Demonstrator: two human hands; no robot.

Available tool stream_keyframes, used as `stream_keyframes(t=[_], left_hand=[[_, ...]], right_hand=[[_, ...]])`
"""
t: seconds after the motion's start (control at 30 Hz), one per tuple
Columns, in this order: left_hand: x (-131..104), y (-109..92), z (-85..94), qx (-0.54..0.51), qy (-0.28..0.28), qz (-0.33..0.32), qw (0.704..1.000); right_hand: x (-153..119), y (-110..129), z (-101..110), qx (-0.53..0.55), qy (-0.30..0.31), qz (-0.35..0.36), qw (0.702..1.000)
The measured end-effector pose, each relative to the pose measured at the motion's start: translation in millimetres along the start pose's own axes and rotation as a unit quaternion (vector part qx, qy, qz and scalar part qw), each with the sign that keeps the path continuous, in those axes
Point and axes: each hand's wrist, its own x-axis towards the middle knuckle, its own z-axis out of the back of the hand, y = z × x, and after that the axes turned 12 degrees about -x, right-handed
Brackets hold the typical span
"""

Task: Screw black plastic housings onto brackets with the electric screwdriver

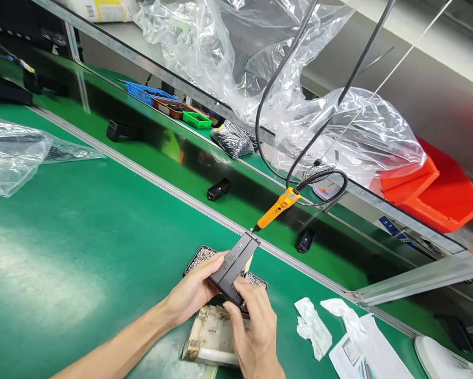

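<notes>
A black plastic housing (235,261) with raised BOSCH lettering slants up and to the right between my hands. My left hand (194,289) grips it along its left side. The thumb and fingers of my right hand (255,323) close around its lower right end. Just at the housing's upper end is the tip of a hanging orange electric screwdriver (278,209); whether they touch I cannot tell. Behind my hands sit a black tray of small metal screws (200,258) and a second tray of them (257,281), partly hidden. Beneath is a stained cream-coloured block (212,337).
A metal rail (141,169) crosses the green table (82,237). Clear plastic bags (11,152) lie at left. Crumpled tissues (314,329) and papers (382,347) lie at right. Black cables (262,116) hang in front of the shelf, where a red bin (449,195) stands.
</notes>
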Motion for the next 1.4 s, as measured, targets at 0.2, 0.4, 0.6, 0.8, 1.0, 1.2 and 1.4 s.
stream_keyframes(t=[0.2, 0.4, 0.6, 0.8, 1.0, 1.2, 1.4], left_hand=[[-2.4, -3.8, -7.6, -0.013, 0.067, 0.055, 0.996], [-4.0, -2.2, -2.4, 0.065, 0.107, 0.030, 0.992], [-4.3, -2.8, -0.4, 0.253, 0.046, -0.002, 0.966], [-5.9, 2.1, -5.6, 0.355, 0.012, -0.029, 0.934], [-15.0, 8.8, -14.1, 0.441, 0.010, -0.032, 0.897], [-37.5, 7.4, -13.3, 0.598, 0.021, -0.029, 0.800], [-56.2, 13.8, 6.7, 0.651, 0.017, -0.066, 0.756]], right_hand=[[-0.5, -18.1, 15.3, 0.274, 0.022, -0.268, 0.923], [-9.5, -33.2, 27.1, 0.498, 0.000, -0.369, 0.785], [-20.7, -37.7, 32.1, 0.546, 0.028, -0.416, 0.726], [-28.8, -40.3, 42.3, 0.487, 0.072, -0.365, 0.790], [-56.9, -49.7, 48.5, 0.383, 0.068, -0.350, 0.852], [-80.9, -53.3, 57.8, 0.293, 0.089, -0.347, 0.887], [-94.2, -53.4, 59.4, 0.179, 0.119, -0.280, 0.936]])
